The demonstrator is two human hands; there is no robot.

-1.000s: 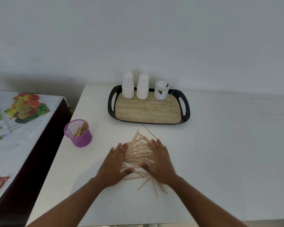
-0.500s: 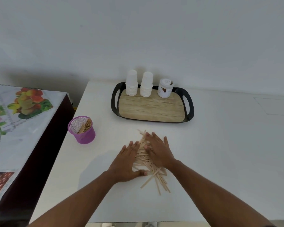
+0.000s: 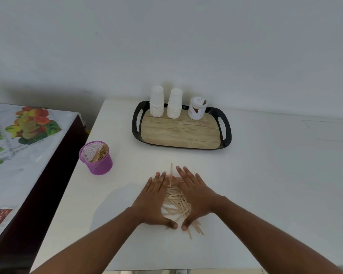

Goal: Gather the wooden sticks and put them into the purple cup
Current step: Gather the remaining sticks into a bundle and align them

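A heap of pale wooden sticks (image 3: pixel 175 202) lies on the white table (image 3: pixel 265 184), bunched between my two hands. My left hand (image 3: pixel 153 200) lies flat along the heap's left side, fingers straight. On the right side my right hand (image 3: pixel 196 196) does the same, and the two thumbs nearly meet at the near end. A few sticks poke out past the fingertips and past the thumbs. The purple mesh cup (image 3: pixel 96 158) stands upright to the left, apart from the hands, with several sticks inside it.
A black-rimmed tray (image 3: pixel 181 133) with a wood-look base sits at the back, carrying two stacks of white cups (image 3: pixel 156 101) and a small white tub (image 3: pixel 197 108). A dark side table with a flowered cloth (image 3: pixel 18 147) stands close on the left.
The hands have slid toward each other and pushed the spread sticks into a narrower heap. The thumbs have come together at the near end. The view has shifted slightly.
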